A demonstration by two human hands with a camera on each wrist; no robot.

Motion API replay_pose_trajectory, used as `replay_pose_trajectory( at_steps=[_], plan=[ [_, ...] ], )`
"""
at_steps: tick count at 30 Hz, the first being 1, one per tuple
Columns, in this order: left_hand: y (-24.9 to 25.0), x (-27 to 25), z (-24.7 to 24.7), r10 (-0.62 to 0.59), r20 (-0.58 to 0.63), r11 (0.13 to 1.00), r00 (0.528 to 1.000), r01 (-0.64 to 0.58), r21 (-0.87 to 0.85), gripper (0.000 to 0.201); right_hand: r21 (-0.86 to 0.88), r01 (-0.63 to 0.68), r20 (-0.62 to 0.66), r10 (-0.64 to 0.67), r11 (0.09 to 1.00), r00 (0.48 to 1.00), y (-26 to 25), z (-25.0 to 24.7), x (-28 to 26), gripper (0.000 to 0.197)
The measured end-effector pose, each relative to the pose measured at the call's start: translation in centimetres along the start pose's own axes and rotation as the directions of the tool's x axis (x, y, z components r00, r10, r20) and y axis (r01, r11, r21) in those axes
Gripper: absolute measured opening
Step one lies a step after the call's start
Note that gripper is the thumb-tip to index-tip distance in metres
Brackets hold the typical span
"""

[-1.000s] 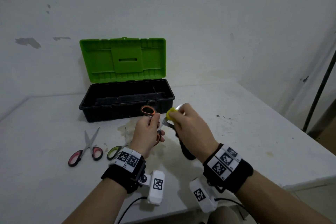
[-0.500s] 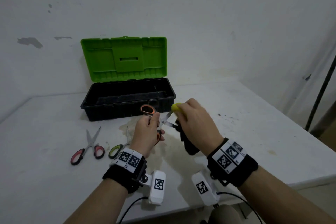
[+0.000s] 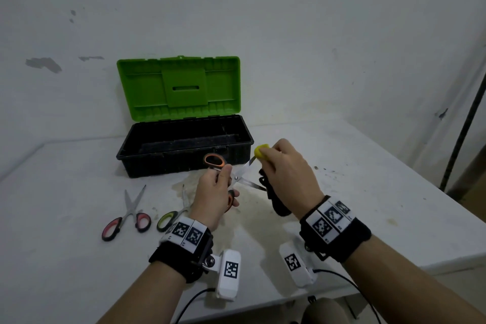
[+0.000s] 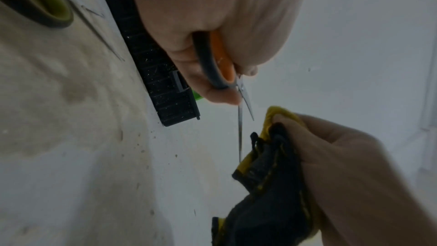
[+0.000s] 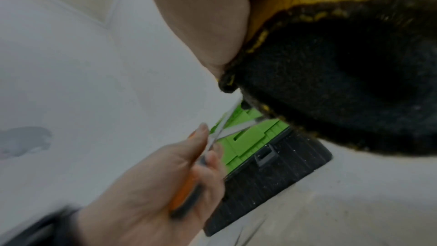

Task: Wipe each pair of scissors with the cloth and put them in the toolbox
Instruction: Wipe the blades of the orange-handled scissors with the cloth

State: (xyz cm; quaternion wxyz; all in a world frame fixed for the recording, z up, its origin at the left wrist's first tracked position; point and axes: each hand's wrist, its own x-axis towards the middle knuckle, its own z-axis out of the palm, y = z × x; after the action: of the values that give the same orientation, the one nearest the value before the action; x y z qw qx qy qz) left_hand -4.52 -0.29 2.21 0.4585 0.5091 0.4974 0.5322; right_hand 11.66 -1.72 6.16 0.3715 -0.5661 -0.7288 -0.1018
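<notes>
Orange-handled scissors (image 3: 223,179) are gripped by the left hand (image 3: 214,198), a cloth (image 3: 273,192) clutched in the right hand (image 3: 288,168), before an open toolbox (image 3: 184,155) seemingly empty.

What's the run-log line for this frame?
left hand: grips orange-handled scissors, blades open | right hand: wipes blade with yellow-black cloth | green-lidded black toolbox: open

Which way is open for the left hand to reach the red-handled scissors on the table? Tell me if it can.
Probably not yet: the left hand grips the orange-handled scissors. The red-handled scissors lie uncovered on the white table to its left, so once freed, the path looks clear.
</notes>
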Motion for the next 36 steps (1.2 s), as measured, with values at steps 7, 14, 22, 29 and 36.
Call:
replay_pose_trajectory(
  at_steps=[7,14,22,29,36],
  plan=[
    [0.2,-0.4,0.7,0.057,0.053,0.998,0.997,-0.057,-0.011,0.035,-0.060,0.147,0.180,-0.134,0.987,0.975,-2.4,2.0,-2.9,0.009],
    [-0.3,-0.3,0.2,0.014,0.015,1.000,1.000,-0.014,0.000,0.033,-0.053,-0.059,0.113,0.065,0.997,0.991,0.3,0.9,0.0,0.015],
    [0.5,0.1,0.4,0.051,0.021,0.998,0.998,-0.050,-0.029,0.029,-0.076,0.123,0.182,-0.108,0.989,0.977,-3.1,1.3,-2.9,0.014],
    [0.6,-0.1,0.0,0.019,0.018,0.999,1.000,-0.018,-0.050,0.028,-0.018,0.003,0.136,-0.001,1.000,0.991,-1.5,1.6,-0.9,0.011],
    [0.3,-0.3,0.0,-0.028,-0.013,1.000,1.000,0.028,-0.009,0.030,-0.001,-0.157,0.090,0.157,0.988,0.983,0.8,-0.3,1.4,0.024]
  ],
)
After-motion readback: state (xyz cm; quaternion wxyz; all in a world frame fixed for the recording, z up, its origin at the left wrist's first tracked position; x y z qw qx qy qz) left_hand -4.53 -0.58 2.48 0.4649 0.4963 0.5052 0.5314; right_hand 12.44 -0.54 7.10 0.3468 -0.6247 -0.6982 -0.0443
